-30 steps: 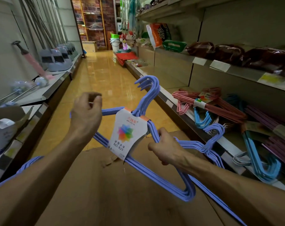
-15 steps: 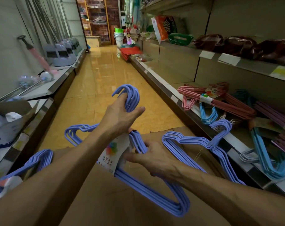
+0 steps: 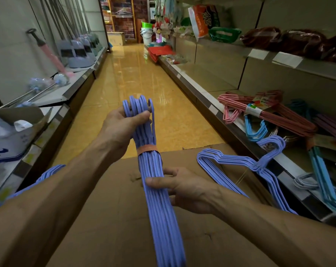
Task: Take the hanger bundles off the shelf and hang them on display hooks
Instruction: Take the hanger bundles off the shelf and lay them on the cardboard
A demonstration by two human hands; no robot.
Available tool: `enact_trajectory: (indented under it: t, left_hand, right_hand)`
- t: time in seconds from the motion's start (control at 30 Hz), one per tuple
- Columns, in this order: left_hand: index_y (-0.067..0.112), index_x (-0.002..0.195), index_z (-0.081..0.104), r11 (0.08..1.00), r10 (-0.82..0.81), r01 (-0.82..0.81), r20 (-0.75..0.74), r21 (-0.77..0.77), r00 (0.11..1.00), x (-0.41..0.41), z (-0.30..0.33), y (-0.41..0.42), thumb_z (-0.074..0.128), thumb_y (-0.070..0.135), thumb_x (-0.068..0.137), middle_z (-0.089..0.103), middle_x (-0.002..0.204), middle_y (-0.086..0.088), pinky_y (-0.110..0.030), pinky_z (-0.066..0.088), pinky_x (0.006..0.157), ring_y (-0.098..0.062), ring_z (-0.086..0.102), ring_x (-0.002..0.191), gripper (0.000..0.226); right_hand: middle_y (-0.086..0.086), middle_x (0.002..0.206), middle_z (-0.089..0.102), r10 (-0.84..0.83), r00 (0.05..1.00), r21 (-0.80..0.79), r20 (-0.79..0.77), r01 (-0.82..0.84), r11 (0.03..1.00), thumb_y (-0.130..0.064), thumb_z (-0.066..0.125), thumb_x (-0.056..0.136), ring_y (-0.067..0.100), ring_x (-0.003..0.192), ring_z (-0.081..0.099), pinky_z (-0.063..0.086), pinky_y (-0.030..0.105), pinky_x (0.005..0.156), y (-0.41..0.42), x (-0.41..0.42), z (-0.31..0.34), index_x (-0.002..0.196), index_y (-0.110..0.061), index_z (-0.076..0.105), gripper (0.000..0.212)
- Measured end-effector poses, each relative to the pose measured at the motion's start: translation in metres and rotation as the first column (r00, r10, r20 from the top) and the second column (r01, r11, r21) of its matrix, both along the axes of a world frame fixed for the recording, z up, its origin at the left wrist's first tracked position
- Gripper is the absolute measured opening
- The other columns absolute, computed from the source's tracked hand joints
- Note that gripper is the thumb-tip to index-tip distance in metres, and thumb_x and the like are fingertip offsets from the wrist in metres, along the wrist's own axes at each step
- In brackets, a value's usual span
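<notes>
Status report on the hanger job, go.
Left hand gripping hook ends, right hand on the shafts of purple hanger bundle. Held over cardboard box. No display hook in view.

A narrow shop aisle with a glossy amber tiled floor [image 3: 136, 89] runs up the frame's middle to a brick wall [image 3: 124, 16] at top centre, flanked by grey shelving [image 3: 230, 58] at right and a low ledge [image 3: 71, 89] at left.

head-worn view, facing down aisle, hands close
</notes>
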State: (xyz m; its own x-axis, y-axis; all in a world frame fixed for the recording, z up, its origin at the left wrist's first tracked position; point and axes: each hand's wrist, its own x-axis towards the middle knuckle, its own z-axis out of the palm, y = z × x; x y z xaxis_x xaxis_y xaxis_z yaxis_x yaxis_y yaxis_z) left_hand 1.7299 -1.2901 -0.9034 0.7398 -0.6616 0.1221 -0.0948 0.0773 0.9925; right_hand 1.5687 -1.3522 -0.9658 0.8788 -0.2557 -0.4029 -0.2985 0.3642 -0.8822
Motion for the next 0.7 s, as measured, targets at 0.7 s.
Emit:
enact_trajectory:
  t: [0.7]
  left_hand:
    - [0.000,0.107,0.069,0.934,-0.083,0.111,-0.096,0.341,0.992,0.037,-0.014,0.046,0.062,0.044,0.094,0.075,0.106,-0.013,-0.037,0.054,0.096,-0.021,0.072,0.099,0.047]
  right_hand:
    - [0.006,0.105,0.073,0.117,0.990,-0.070,-0.080,-0.122,0.990,0.001,0.075,0.083,0.018,0.098,0.072,0.060,0.032,0.079,0.042,0.033,-0.046,0.112,-0.010,0.062,0.033]
